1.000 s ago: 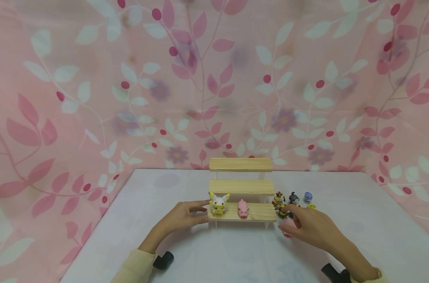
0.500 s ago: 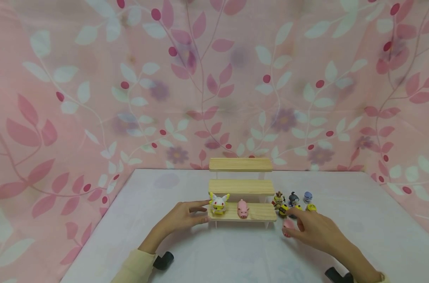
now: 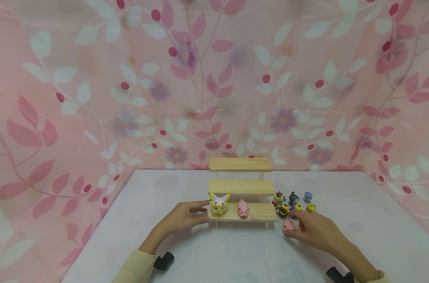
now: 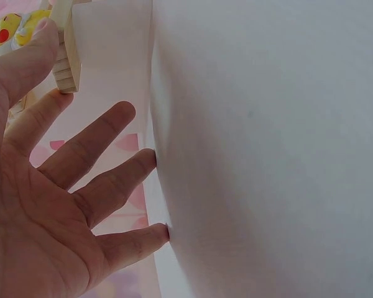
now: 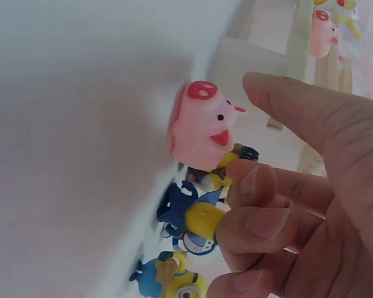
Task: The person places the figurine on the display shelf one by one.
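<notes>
- Backdrop (image 3: 235, 78): pink floral cloth at 12 o'clock; dial read off the head view, centred on the tiered stand (image 3: 241, 186)
- Table (image 3: 235, 255): white cover, bears the stand and the loose pieces
- Tiered stand: three wooden boards on pale supports, stepping up toward 12, probably so rear rows show above front ones
- Right grip (image 3: 315, 230): bare hand at 4 o'clock, nothing held; index finger on the 12 side of a pink pig (image 3: 288, 224), thumb on its 6 side, other fingers bent; right wrist view shows a gap between thumb and pig, index contact cannot be told; spread seems suited to the pig's body
- Left grip (image 3: 186, 215): bare hand at 8 o'clock, fingers spread, not closed round anything; thumb and index finger touch the bottom board's end, likely to steady the stand
- White-and-yellow figure (image 3: 219, 204): upright on the bottom board at 8, just beside the left fingertips
- Hatted figure (image 3: 278, 198), dark-haired figure (image 3: 293, 198), lilac-topped figure (image 3: 308, 196), some yellow figures (image 3: 283, 211): grouped on the table between 3 and 4, presumably for easy reach; partly hidden, count uncertain
- Shelf pig (image 3: 243, 209): bottom board at 6, snout toward 6, seemingly turned to face the person
- Pink pig: on the table at 4, nearer the person than the group, so approached without much crowding
</notes>
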Demonstrator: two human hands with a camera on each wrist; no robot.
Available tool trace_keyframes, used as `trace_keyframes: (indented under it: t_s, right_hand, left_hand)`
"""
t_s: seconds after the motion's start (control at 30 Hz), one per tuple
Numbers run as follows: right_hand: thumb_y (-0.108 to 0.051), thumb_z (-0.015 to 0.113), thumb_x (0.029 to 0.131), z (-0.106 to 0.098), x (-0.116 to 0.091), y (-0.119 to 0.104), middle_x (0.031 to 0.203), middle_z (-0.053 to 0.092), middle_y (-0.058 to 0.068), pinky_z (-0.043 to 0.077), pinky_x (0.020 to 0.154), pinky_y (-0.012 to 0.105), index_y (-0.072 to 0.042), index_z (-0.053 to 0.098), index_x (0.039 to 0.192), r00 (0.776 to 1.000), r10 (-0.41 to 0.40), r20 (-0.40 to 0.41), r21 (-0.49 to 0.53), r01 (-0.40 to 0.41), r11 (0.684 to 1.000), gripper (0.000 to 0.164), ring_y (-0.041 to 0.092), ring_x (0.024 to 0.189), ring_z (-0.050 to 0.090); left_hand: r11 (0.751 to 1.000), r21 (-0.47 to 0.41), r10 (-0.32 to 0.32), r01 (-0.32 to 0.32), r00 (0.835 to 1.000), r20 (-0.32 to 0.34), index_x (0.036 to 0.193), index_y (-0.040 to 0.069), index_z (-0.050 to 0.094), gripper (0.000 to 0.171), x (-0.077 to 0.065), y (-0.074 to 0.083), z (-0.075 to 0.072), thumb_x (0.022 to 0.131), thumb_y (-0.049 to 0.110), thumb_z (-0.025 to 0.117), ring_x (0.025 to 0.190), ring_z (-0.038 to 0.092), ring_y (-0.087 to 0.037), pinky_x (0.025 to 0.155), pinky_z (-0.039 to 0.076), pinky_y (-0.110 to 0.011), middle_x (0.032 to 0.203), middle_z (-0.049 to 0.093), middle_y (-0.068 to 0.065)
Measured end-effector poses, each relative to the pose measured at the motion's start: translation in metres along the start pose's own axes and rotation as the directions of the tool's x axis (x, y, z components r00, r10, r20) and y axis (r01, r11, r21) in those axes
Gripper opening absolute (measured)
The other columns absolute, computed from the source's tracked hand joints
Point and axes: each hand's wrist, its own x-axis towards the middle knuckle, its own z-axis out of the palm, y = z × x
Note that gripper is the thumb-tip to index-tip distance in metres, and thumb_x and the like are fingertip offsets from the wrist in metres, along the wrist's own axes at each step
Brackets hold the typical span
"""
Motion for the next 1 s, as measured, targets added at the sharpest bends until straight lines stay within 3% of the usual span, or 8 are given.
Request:
trace_keyframes:
  t_s: [0.47,1.0]
  right_hand:
    - [-0.056,0.079,0.075,0.0025,0.0030,0.0035,0.066,0.048,-0.005,0.035,0.049,0.030,-0.012,0.067,0.112,0.994,0.086,0.069,0.000,-0.086,0.996,0.059,0.013,0.056,0.043]
    - [-0.053,0.081,0.075,0.0051,0.0049,0.0046,0.067,0.049,-0.004,0.035,0.050,0.030,-0.014,0.067,0.105,0.992,0.100,0.083,0.013,-0.101,0.995,0.051,0.013,0.057,0.044]
  left_hand:
    - [1.000,0.008,-0.002,0.002,1.000,0.003,0.140,0.020,0.058,0.061,-0.0003,0.0009,-0.0001,0.088,0.048,0.072,0.115,0.063,-0.028,0.094,0.046,-0.052,0.113,0.072,-0.003]
    - [1.000,-0.018,0.001,-0.001,1.000,0.008,0.140,0.020,0.058,0.061,-0.0008,0.0004,0.0000,0.088,0.046,0.072,0.115,0.063,-0.027,0.095,0.046,-0.051,0.114,0.072,-0.004]
